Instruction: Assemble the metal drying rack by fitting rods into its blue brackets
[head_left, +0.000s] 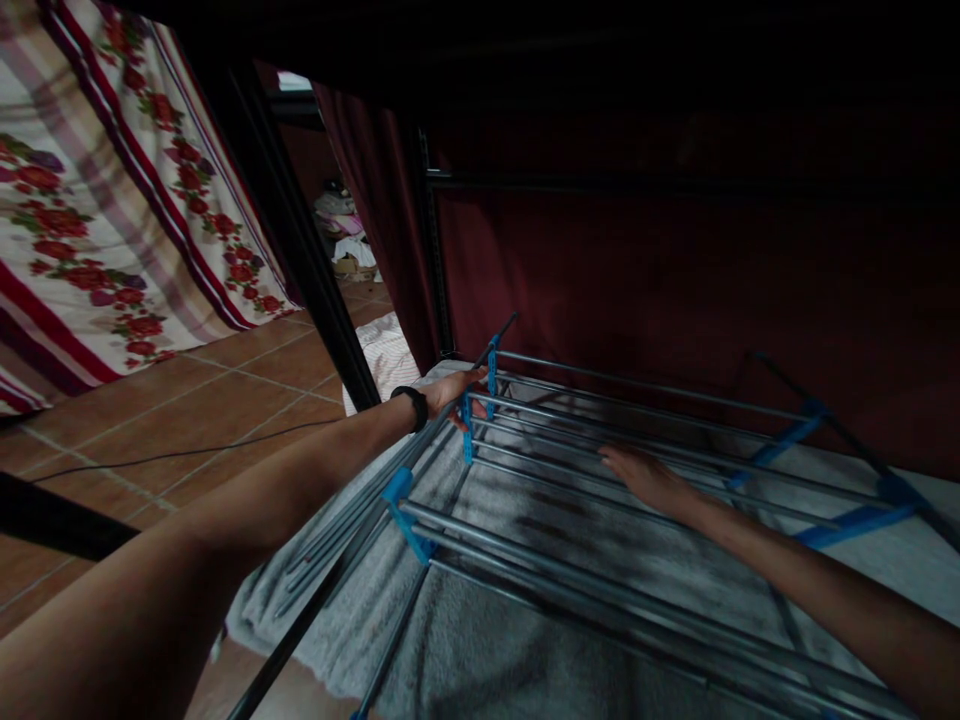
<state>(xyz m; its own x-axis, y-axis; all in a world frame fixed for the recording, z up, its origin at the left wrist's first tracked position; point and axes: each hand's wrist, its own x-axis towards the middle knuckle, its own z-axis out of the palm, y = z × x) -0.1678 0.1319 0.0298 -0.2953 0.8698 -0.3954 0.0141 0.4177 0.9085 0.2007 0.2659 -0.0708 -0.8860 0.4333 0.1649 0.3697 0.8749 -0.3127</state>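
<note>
A rack of thin metal rods (517,556) with blue plastic end brackets lies low across a grey blanket (450,630). My left hand (459,388), with a black band on its wrist, is closed around the rack's left end, between two upright blue brackets (469,428). Its thumb lies on top and some fingertips show below; other fingers are hidden. My right hand (645,480) is over the middle rods, palm down and fingers extended, holding nothing. Whether it touches the rods, I cannot tell. A bundle of loose grey rods (330,545) lies on the blanket beneath my left forearm.
Dark metal posts (300,230) and a low overhead frame surround the rack. A maroon cloth (600,300) hangs behind. Floral fabric (127,200) hangs at left above a tiled floor (240,410), where a black cable (187,453) runs. Clothes (349,225) are piled farther back.
</note>
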